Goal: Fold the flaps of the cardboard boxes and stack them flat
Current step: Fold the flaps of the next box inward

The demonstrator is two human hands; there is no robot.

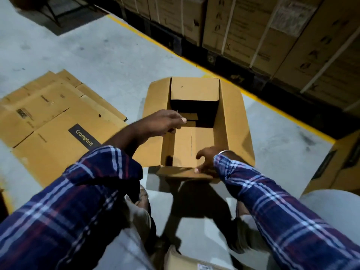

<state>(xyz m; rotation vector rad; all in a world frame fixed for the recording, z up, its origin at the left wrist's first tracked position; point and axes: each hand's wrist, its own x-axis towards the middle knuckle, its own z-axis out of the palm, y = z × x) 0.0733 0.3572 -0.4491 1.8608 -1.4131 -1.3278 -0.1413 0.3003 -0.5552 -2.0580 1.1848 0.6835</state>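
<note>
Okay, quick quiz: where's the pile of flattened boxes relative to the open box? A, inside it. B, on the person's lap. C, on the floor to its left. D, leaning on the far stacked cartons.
C: the flattened boxes lie on the floor left of the open box, where both hands work: the left hand over its left wall, the right hand at its near flap.

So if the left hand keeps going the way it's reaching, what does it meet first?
Probably the open cardboard box: the left hand points across its mouth toward the right wall, though depth is hard to judge from this view.
</note>
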